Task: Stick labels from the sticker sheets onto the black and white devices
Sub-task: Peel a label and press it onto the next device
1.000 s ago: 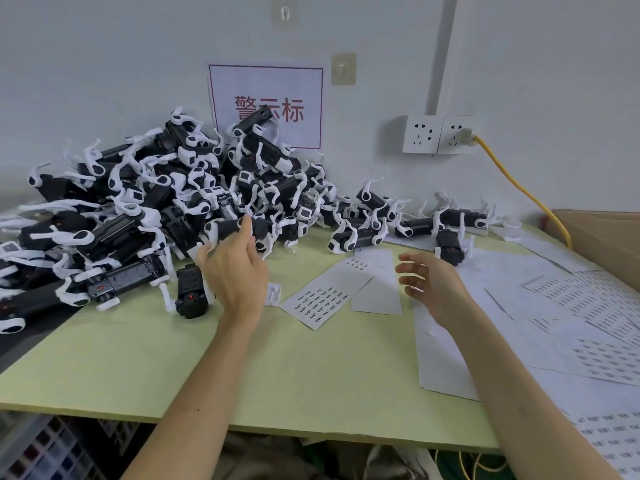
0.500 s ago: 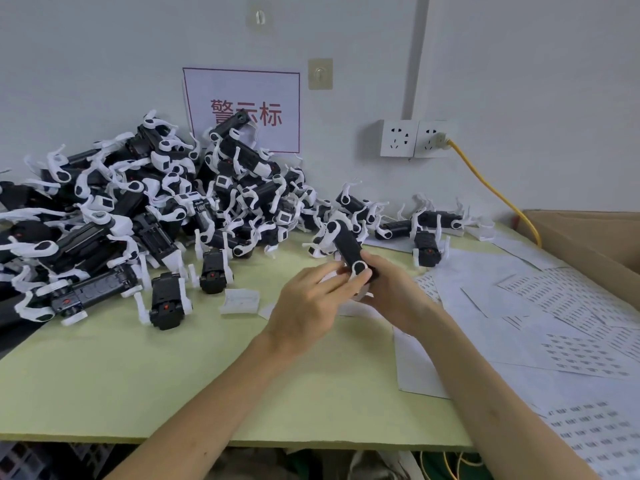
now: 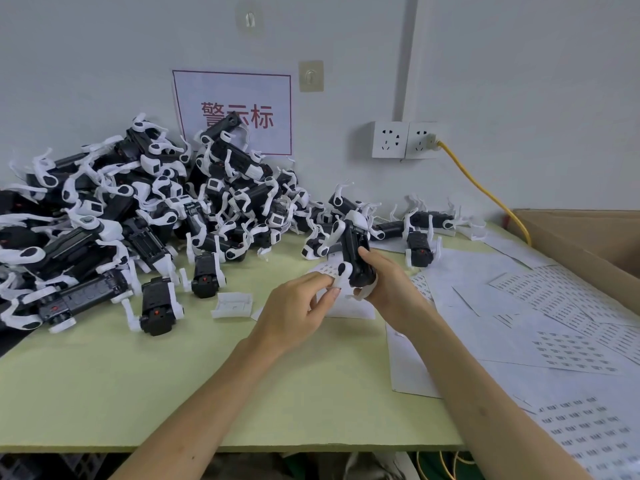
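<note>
My right hand [image 3: 389, 289] grips one black and white device [image 3: 355, 251] and holds it tilted upright above the table's middle. My left hand [image 3: 298, 310] is just left of it, and its fingertips pinch the white leg at the device's lower end. A big heap of the same devices [image 3: 131, 216] fills the table's left and back. Two more devices [image 3: 420, 251] lie to the right of the held one. White sticker sheets [image 3: 554, 306] printed with small dark labels cover the right half of the table, and one sheet [image 3: 346, 306] lies under my hands.
A small white plastic part [image 3: 232, 304] lies on the green table [image 3: 173, 393] left of my hands. A brown cardboard box [image 3: 588, 244] stands at the right edge. On the wall are a red-lettered sign [image 3: 235, 112] and sockets [image 3: 403, 139] with a yellow cable [image 3: 485, 192].
A second ago both hands were apart, the left at the heap and the right holding nothing. Since then they met at the middle, and the right hand now holds a device.
</note>
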